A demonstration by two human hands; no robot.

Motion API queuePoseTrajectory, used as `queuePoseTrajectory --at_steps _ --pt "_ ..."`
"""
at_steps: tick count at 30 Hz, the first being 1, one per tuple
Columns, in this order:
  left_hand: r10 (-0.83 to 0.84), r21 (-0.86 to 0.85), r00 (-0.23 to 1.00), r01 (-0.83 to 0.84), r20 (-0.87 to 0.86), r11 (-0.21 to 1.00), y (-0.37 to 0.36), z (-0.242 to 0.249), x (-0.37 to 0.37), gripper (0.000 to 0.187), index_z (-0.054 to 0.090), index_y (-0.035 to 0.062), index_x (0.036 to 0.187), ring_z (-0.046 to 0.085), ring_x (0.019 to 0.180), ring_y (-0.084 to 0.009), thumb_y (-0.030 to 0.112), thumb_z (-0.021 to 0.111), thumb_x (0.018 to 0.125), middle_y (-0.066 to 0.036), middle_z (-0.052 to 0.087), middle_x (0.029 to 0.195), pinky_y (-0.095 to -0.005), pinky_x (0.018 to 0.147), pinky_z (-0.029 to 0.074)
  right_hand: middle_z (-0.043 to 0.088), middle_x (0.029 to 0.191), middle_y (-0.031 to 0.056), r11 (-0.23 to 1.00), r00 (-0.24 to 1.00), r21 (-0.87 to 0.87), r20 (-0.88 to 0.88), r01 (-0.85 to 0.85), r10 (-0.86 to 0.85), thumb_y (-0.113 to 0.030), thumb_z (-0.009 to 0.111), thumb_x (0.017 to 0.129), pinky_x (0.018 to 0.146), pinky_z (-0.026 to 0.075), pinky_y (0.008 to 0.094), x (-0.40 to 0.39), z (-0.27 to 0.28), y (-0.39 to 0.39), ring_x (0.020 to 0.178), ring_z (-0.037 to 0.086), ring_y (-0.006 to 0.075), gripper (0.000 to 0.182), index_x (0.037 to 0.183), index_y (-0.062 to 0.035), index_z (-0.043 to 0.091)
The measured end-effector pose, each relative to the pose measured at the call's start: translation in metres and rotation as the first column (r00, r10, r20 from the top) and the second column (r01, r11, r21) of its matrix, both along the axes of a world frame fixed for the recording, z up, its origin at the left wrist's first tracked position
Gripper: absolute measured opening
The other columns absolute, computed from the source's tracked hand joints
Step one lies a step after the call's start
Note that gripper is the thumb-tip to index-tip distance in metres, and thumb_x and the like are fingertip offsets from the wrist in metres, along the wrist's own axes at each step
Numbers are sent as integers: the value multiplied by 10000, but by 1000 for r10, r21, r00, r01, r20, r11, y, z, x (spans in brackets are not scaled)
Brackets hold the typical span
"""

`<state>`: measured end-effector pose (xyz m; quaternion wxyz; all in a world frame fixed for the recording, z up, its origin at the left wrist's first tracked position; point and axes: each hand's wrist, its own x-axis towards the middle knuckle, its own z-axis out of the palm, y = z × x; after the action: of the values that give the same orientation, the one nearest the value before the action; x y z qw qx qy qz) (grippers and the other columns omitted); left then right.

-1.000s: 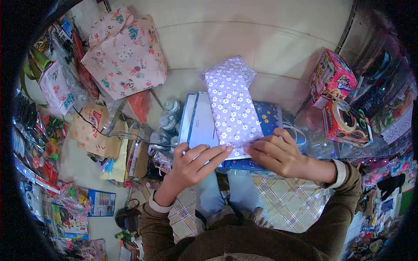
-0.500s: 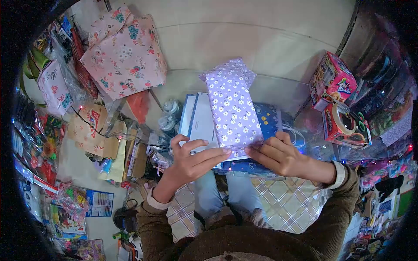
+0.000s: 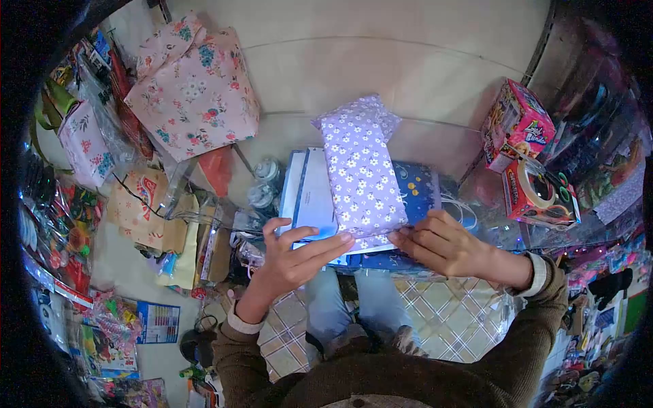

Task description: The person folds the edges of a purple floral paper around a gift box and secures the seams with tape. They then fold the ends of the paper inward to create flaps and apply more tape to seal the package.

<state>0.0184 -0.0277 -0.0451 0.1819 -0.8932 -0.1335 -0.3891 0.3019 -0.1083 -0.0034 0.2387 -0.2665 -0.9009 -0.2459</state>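
Note:
A parcel in lilac wrapping paper [image 3: 364, 170] with white daisies lies lengthwise before me, its far end flaring into loose folded paper. My left hand [image 3: 296, 258] is at the near left corner, fingers stretched and spread, with fingertips touching the paper's near edge. At the near right corner my right hand [image 3: 439, 248] pinches the paper's edge between thumb and fingers. White printed sheets [image 3: 314, 197] and a dark blue patterned bag [image 3: 416, 187] with a white cord handle lie under the parcel.
To the right, a pink box [image 3: 518, 126] stands behind a red box [image 3: 541, 194] bearing a tape roll and green-handled scissors. Pink floral parcels [image 3: 197, 92] are at the back left. Packaged goods [image 3: 68, 231] line the left side. A tiled floor [image 3: 449, 313] shows below.
My right hand's fingers have shifted slightly at the near right corner and still pinch the paper. My left hand stays at its corner. The parcel has barely moved.

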Motion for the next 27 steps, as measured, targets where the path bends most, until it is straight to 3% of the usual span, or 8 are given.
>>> queuePoseTrajectory --at_steps 7,10,13,17,20,23,26,27 --pt "-11 -1 999 11 48 1000 -4 -14 3 317 741 257 1056 465 934 -87 187 699 749 158 616 1210 -310 904 339 619 937 20 985 992 115 4 128 -129 -155 649 737 775 459 370 -9 -2 -10 838 563 144 279 994 -50 680" --pt "-9 29 993 5 118 1000 -5 -19 7 326 739 261 1066 461 924 -83 185 709 751 152 593 1162 -299 905 340 630 1027 36 989 997 132 29 68 -72 -181 642 754 825 450 407 -13 -2 -5 910 586 154 252 979 -71 670" --pt "11 74 982 -25 189 997 -5 -21 8 354 735 273 1085 457 922 -83 175 715 745 135 545 1136 -297 909 340 618 1168 98 989 998 151 59 -4 -5 -184 622 780 937 444 458 -18 -3 5 1093 591 243 202 945 -71 651" --pt "36 135 975 -66 218 989 -2 -26 7 410 733 286 1094 470 927 -120 175 766 701 60 498 1154 -314 879 375 539 1334 161 1000 995 -16 96 -8 9 -209 613 788 1068 368 524 -26 14 11 1257 490 393 146 838 -72 607" --pt "-61 -3 968 64 244 998 0 -28 9 389 750 249 1052 514 1023 -192 212 816 670 -24 494 1203 -354 905 414 494 1394 169 998 983 -9 173 -57 57 -236 619 773 1098 334 550 -23 2 18 1295 441 441 164 775 -76 578" --pt "-171 -222 938 243 301 944 -3 -13 10 524 686 206 1175 491 1214 -331 245 825 671 -133 472 1319 -432 990 408 499 1391 157 994 974 28 209 -101 93 -259 627 761 1089 349 553 -22 3 20 1286 451 438 179 757 -84 586" --pt "-273 -332 887 403 373 853 10 1 20 675 548 175 1332 364 1357 -414 239 802 710 -172 389 1461 -497 1075 332 508 1383 144 992 969 38 224 -117 106 -270 638 766 1081 359 558 -22 4 20 1281 454 440 185 762 -88 611" --pt "-248 -364 920 353 303 862 12 8 23 720 505 163 1361 355 1365 -412 231 800 708 -165 384 1473 -507 1080 323 511 1381 139 993 969 29 224 -116 107 -269 641 768 1079 363 558 -22 4 19 1278 456 442 182 766 -89 620"
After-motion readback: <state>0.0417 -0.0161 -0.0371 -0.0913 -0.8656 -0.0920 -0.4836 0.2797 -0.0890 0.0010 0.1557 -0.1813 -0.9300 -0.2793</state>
